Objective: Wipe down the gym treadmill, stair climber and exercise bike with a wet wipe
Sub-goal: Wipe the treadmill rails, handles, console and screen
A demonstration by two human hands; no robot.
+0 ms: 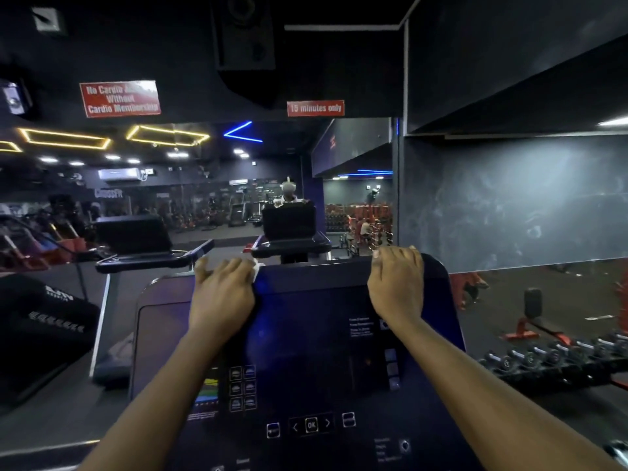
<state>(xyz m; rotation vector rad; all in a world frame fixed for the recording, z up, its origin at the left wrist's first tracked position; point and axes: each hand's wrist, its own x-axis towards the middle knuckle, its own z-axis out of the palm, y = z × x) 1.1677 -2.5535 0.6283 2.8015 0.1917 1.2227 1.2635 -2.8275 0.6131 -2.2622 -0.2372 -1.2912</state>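
On the far left a neighbouring machine (44,321) stands dark beside yours. Your left hand (221,294) lies on the far top edge of the console (312,334), left of its middle. Its fingers are curled over the rim and grip a white wet wipe (255,269) against it — only a crumpled corner shows just right of your fingers. Your right hand (397,283) grasps the same rim near its right corner, fingers bent over the edge. Low on the right, dumbbells (543,358) sit in a row.
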